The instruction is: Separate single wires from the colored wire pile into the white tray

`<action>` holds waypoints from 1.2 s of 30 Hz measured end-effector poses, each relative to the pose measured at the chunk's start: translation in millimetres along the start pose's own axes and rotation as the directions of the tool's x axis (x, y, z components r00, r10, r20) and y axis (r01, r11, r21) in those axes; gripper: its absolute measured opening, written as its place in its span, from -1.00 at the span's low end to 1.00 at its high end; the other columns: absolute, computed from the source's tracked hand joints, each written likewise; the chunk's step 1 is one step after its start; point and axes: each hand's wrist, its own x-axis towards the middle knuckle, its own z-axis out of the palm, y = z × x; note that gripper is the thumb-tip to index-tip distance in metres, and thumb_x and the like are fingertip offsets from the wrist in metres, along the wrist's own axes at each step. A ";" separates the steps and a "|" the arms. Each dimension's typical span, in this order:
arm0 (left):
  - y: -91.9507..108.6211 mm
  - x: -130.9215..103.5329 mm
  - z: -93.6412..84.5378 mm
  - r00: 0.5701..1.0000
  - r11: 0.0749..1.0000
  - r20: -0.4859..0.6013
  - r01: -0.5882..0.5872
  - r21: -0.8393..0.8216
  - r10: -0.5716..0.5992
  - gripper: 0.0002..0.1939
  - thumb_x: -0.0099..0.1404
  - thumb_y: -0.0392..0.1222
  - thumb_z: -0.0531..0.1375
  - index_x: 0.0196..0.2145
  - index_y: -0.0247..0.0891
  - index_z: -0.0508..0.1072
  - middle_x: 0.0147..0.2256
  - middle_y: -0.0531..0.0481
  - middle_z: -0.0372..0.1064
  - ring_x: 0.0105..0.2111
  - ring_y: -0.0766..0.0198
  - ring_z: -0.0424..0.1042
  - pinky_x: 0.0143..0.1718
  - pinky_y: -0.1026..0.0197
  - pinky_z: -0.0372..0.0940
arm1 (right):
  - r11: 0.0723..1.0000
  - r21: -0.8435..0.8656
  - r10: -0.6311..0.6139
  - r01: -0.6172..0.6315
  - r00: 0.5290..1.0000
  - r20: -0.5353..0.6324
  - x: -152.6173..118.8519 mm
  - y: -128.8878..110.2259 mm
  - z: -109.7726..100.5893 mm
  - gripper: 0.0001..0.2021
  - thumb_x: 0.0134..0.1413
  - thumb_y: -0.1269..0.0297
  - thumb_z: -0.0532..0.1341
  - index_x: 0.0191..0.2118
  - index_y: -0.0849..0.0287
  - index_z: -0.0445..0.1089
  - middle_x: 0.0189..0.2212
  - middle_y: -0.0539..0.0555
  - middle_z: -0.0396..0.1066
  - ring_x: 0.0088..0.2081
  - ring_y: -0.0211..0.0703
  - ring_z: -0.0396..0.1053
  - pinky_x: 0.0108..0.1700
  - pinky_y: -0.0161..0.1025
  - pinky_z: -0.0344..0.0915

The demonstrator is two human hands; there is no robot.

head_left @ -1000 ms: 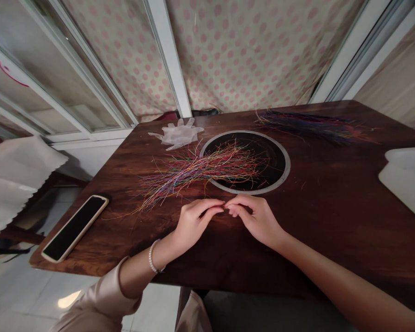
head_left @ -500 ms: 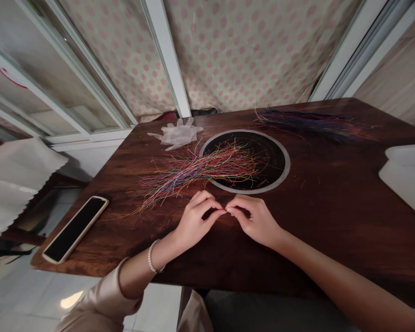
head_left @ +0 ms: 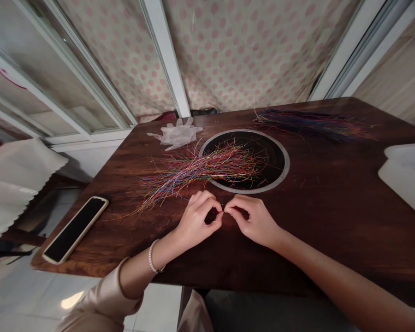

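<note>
My left hand (head_left: pixel 197 219) is closed in a pinch, thumb against forefinger, just in front of the wire bundle. Its fingertips meet those of my right hand (head_left: pixel 254 219), which is pinched the same way. Whatever lies between the fingertips is too small and dark to make out. Beyond my hands spreads a loose bundle of thin coloured wires (head_left: pixel 193 168), mostly red, yellow, green and purple. Its right part lies over a round black plate (head_left: pixel 275 159) with a silver rim, set in the tabletop.
A darker bundle of wires (head_left: pixel 311 122) lies at the far right of the brown wooden table (head_left: pixel 318 203). Behind the near bundle is a clear plastic glove (head_left: pixel 178 133). A phone (head_left: pixel 76 229) rests by the left edge. At the right stands a white plastic container (head_left: pixel 401 173).
My left thumb and forefinger have bent into a rounder ring, and the fingertips have shifted slightly left. My right hand has barely moved. The wires lie as before.
</note>
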 end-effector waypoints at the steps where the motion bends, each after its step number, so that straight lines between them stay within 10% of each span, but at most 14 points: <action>1: 0.0 -0.2 -0.1 1.000 1.000 0.001 -0.002 0.019 0.002 -0.95 0.19 -0.35 0.13 -0.40 -0.24 0.34 -0.37 0.01 0.28 -0.34 0.23 0.28 -0.29 0.18 0.16 | 1.000 0.001 0.001 -0.001 1.000 -0.003 0.0 -0.1 0.0 -0.82 0.10 0.49 0.09 -0.45 0.17 0.35 -0.53 0.00 0.38 -0.48 -0.27 0.31 -0.41 -0.34 0.22; 28: -1.3 -2.1 0.6 0.987 0.990 -0.087 -0.131 0.042 0.134 -0.83 0.26 -0.35 0.14 -0.18 -0.26 0.44 -0.18 -0.07 0.49 -0.22 0.20 0.43 -0.14 0.09 0.23 | 0.954 0.155 0.265 -0.256 0.963 -0.041 5.2 -3.4 -5.2 -0.84 0.04 0.34 0.15 -0.49 0.20 0.41 -0.58 0.01 0.41 -0.51 -0.25 0.35 -0.45 -0.33 0.25; 36: -0.7 -2.4 -0.8 0.972 0.985 -0.163 -0.161 0.055 0.168 -0.82 0.30 -0.38 0.11 -0.18 -0.25 0.45 -0.18 -0.07 0.50 -0.23 0.22 0.43 -0.14 0.11 0.22 | 0.826 0.362 0.409 -0.433 0.901 0.144 7.9 -1.5 -7.2 -0.84 -0.02 0.28 0.16 -0.50 0.21 0.43 -0.63 -0.02 0.35 -0.57 -0.30 0.28 -0.51 -0.35 0.19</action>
